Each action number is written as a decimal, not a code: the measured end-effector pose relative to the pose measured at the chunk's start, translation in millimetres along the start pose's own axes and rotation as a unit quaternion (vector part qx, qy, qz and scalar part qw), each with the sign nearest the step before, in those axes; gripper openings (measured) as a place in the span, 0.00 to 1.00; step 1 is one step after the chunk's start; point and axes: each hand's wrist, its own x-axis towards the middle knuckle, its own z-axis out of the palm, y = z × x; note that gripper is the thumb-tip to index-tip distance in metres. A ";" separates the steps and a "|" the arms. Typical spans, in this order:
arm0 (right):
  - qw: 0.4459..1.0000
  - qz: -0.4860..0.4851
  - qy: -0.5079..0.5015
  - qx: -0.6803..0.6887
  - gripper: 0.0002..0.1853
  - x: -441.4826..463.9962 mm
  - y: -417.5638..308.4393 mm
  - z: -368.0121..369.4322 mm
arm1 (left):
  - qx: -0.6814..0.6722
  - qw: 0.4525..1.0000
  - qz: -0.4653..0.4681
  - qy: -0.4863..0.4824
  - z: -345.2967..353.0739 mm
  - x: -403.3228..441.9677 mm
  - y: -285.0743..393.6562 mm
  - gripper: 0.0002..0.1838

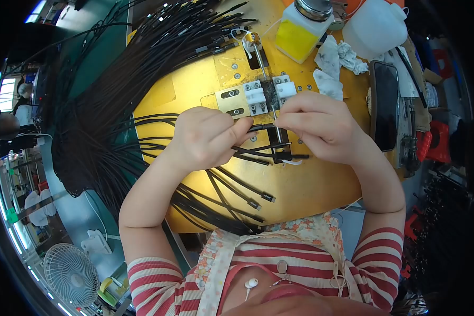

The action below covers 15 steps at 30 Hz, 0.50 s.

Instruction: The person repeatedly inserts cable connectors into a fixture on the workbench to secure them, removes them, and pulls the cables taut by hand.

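My left hand (205, 138) is closed round a black cable, and its dark plug end (262, 127) sticks out past the fingertips to the right. My right hand (321, 126) is pinched near the tip of that plug; what lies between its fingertips is too small to make out. Just above the fingers is a small fixture with white blocks (256, 100) and a slim metal rod (260, 60). Below the hands, several loose black cables (239, 181) lie on the yellow work plate (321, 184), some with metal plug tips.
A thick bundle of black cables (126, 79) runs along the left. At the back stand a bottle of yellow liquid (298, 39) and a white plastic jug (376, 27). Crumpled tissues (329, 60) and a phone (384, 105) are at right. A fan (71, 274) stands lower left.
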 end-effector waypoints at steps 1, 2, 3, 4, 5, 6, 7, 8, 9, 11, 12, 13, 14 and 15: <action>1.000 -0.005 -0.003 -0.003 0.10 1.6 -2.7 -1.4 | -0.027 0.999 -0.009 0.016 1.4 0.2 -2.2 0.14; 1.000 -0.002 0.003 -0.003 0.11 3.3 -7.0 -2.8 | -0.055 0.998 -0.017 0.032 3.2 1.2 -5.0 0.14; 1.000 0.001 0.009 -0.003 0.11 5.0 -12.7 -3.4 | -0.083 0.995 -0.024 0.048 4.4 1.6 -6.3 0.15; 1.000 0.004 0.016 -0.002 0.11 5.3 -16.3 -3.3 | -0.100 0.993 -0.033 0.059 5.5 1.8 -5.2 0.15; 1.000 0.008 0.021 -0.005 0.11 4.6 -17.5 -2.7 | -0.118 0.990 -0.041 0.071 6.4 2.3 -3.1 0.15; 1.000 0.011 0.025 -0.008 0.11 4.0 -18.2 -2.1 | -0.134 0.986 -0.050 0.082 7.0 2.8 -2.0 0.15; 0.999 0.013 0.029 -0.010 0.11 3.6 -18.1 -1.7 | -0.114 0.990 -0.039 0.070 6.4 3.4 -2.4 0.15; 0.999 0.009 0.028 -0.025 0.11 2.8 -16.6 -0.4 | -0.093 0.994 -0.029 0.057 4.8 3.9 -2.8 0.15; 0.999 0.004 0.028 -0.039 0.11 1.5 -13.8 1.7 | -0.072 0.996 -0.019 0.044 3.2 3.7 -3.1 0.15; 0.998 0.016 0.034 -0.052 0.10 -0.3 -8.6 3.3 | -0.031 0.999 -0.042 0.012 1.3 4.2 -2.6 0.14; 0.997 0.032 0.040 -0.051 0.10 -0.5 -5.8 3.1 | -0.007 0.998 -0.056 -0.001 -0.1 7.2 -2.4 0.14; 0.997 0.048 0.046 -0.050 0.09 -0.6 -2.5 3.1 | 0.017 0.997 -0.070 -0.014 -0.6 9.0 -2.4 0.13; 0.995 0.052 0.049 -0.064 0.09 -0.7 1.9 3.2 | 0.028 0.997 -0.078 -0.003 2.1 8.8 -2.6 0.20; 0.994 0.055 0.052 -0.078 0.08 -0.8 7.1 2.9 | 0.039 0.996 -0.075 -0.010 3.5 8.4 -3.7 0.23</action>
